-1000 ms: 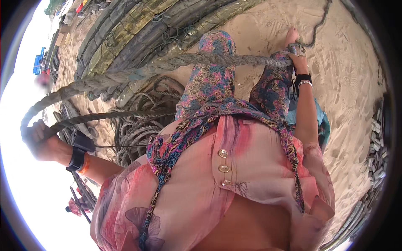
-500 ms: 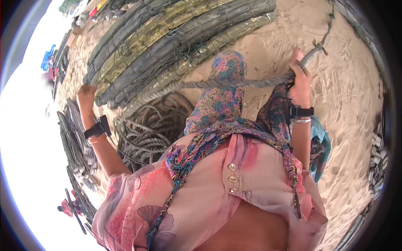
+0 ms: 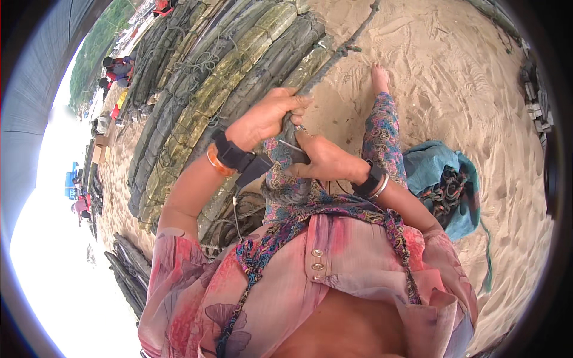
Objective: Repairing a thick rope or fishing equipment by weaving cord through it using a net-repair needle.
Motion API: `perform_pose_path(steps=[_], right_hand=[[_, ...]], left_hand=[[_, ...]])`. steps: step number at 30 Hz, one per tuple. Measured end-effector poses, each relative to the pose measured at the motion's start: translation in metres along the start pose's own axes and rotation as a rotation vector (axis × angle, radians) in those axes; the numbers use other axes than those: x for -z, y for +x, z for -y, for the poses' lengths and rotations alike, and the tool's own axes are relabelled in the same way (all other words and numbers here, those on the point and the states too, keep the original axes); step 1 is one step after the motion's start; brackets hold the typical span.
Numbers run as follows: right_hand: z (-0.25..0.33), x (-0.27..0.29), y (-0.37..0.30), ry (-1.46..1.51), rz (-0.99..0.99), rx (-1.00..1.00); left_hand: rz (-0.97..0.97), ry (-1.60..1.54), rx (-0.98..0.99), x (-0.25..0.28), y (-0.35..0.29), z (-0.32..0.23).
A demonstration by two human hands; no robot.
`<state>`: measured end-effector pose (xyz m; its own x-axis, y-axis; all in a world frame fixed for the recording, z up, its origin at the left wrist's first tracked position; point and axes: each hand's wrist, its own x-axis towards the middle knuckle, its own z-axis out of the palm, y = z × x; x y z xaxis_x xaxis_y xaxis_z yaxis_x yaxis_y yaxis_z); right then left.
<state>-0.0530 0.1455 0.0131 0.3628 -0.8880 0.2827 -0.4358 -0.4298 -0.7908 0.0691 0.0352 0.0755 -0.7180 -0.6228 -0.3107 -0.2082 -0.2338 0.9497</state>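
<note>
Rope: the dark rope (image 3: 327,67) is up in both hands, above the person's bent left knee; from there it stretches away past the ends of the long rolls, with a knotty lump partway along.
Left hand: the left hand (image 3: 268,119) is closed, thumb and fingers pinching the rope at the upper grip.
Right hand: the right hand (image 3: 331,158) is just below it, fingers curled round a thick dark part of the rope.
Pale rod: a thin pale rod (image 3: 290,145) pokes out beside the right hand's fingers; I can't make out what it is.
Wrists: black straps on both, plus an orange bracelet (image 3: 217,162) on the left and a silver bangle (image 3: 381,186) on the right.
Left side: dark and yellowish long rolls (image 3: 209,110) lie side by side on the sand (image 3: 430,83); a rope heap (image 3: 243,212) sits near the left forearm.
Right side: a teal sack (image 3: 425,160) stands open, tangled cords (image 3: 444,192) showing inside.
Foot: the bare right foot (image 3: 380,79) rests on the sand.
</note>
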Motion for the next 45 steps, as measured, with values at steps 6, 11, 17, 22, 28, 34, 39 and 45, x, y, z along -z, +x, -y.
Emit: perform_pose_path(steps=[6, 11, 17, 22, 28, 34, 39, 45], right_hand=[[-0.074, 0.030, -0.029, 0.573, -0.151, -0.076], [-0.152, 0.096, -0.021, 0.914, -0.673, -0.416], [-0.165, 0.137, 0.097, 1.368, -0.781, -0.366], [-0.227, 0.144, 0.105, 1.139, -1.059, -0.365], [-0.057, 0.158, 0.039, 0.951, -1.123, -0.221], [-0.050, 0.151, 0.044, 0.757, -0.866, -0.264], [-0.157, 0.111, 0.047, 0.656, -0.869, -0.533], [-0.224, 0.098, 0.054, 0.990, -1.077, -0.443]], left_hand=[[-0.073, 0.793, -0.546, -0.015, -0.050, 0.016], [-0.196, 1.080, -0.449, -0.028, -0.110, 0.008], [0.120, 0.944, -0.425, -0.046, -0.163, 0.016], [-0.460, 0.473, -0.128, -0.023, -0.221, 0.033], [-0.693, 0.399, -0.023, 0.029, -0.194, 0.082], [-0.494, 0.573, -0.080, 0.051, -0.139, 0.124], [-0.515, 0.662, -0.004, 0.047, -0.158, 0.135], [-0.559, 0.401, -0.074, 0.044, -0.162, 0.168]])
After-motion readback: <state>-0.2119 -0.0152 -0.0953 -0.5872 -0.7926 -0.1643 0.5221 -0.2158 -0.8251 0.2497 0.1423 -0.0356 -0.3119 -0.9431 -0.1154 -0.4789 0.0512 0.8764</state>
